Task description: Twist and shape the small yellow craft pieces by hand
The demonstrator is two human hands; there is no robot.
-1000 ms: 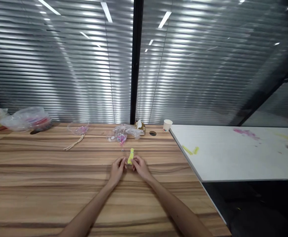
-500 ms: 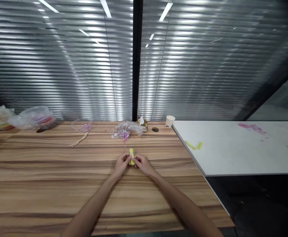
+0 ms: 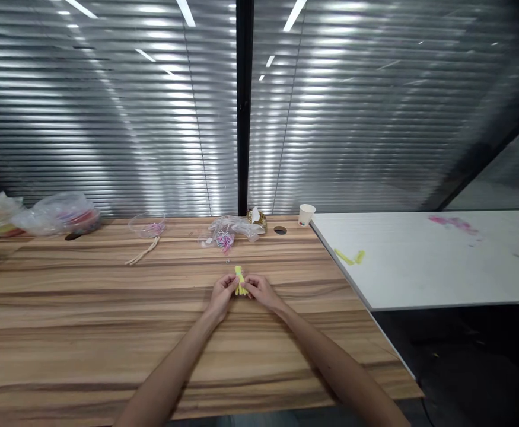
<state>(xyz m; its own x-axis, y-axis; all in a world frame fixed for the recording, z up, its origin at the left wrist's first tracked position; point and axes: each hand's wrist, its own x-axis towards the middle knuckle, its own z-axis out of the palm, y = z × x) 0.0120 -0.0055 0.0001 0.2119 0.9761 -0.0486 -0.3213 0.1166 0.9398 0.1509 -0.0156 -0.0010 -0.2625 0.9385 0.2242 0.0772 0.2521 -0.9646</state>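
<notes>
While both hands are pinching closer than a second ago, left hand [image 3: 222, 295] and right hand [image 3: 261, 291] are gripping the yellow fuzzy piece [image 3: 240, 280] between their fingertips, its top poking above them.

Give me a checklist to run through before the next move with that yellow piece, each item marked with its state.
1. Both hands on the piece: the left hand and right hand pinch the yellow piece from either side. Ok.
2. Piece in view: its top pokes up between the fingertips; the lower part is hidden. Cannot tell how firm the grip is.
3. Working room: bare wooden table lies around the hands. Ok.
4. Supplies apart: the clear bag of coloured bits lies beyond the hands, not touching them. Ok.
5. Paper cup stands upright near the white table, away from the hands. Ok.
</notes>
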